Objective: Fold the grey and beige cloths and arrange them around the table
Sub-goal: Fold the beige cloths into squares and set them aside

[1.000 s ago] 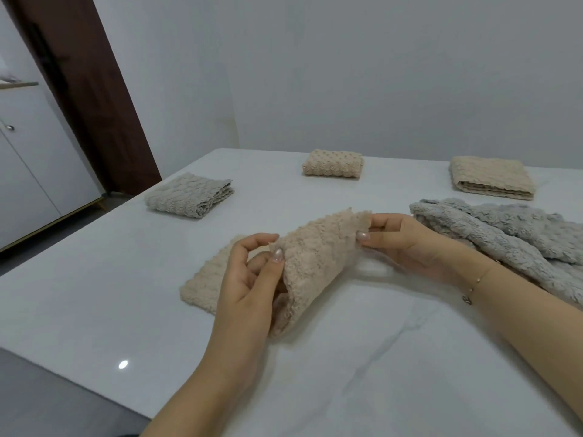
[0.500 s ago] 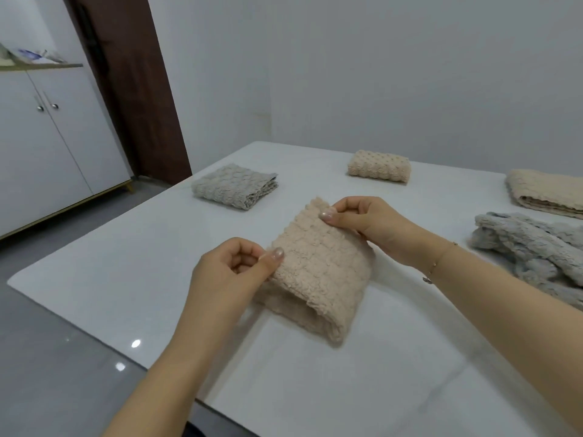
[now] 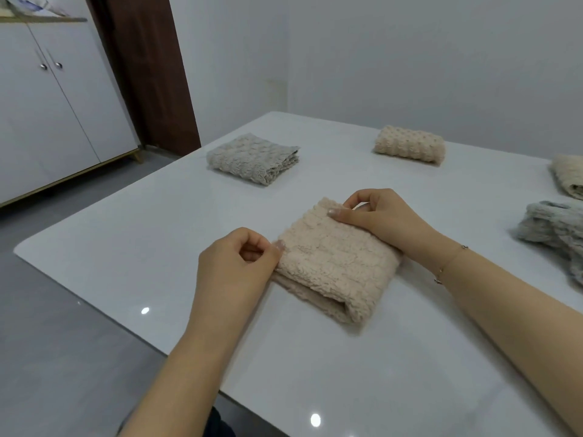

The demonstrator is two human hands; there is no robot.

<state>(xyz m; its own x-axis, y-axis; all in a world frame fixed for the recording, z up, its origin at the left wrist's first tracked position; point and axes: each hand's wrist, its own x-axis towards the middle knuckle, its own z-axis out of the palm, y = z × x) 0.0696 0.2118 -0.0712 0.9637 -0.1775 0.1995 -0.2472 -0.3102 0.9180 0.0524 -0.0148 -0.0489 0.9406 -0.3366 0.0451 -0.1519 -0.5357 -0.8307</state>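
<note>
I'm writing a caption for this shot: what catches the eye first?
Two hands at the centre: the left hand and right hand each pinch a corner of a folded beige cloth lying on the white table. Beyond lie a folded grey cloth and a crumpled grey cloth at the right edge.

White cabinet (image 3: 56, 99) at far left, two doors, two small round metal knobs (image 3: 50, 65) side by side, thin gold strip along its base. Clutter on cabinet top, too blurred to identify. Dark brown door panel (image 3: 148, 67) beside it. Grey floor (image 3: 63, 357). Plain pale walls (image 3: 426, 58) behind.
</note>
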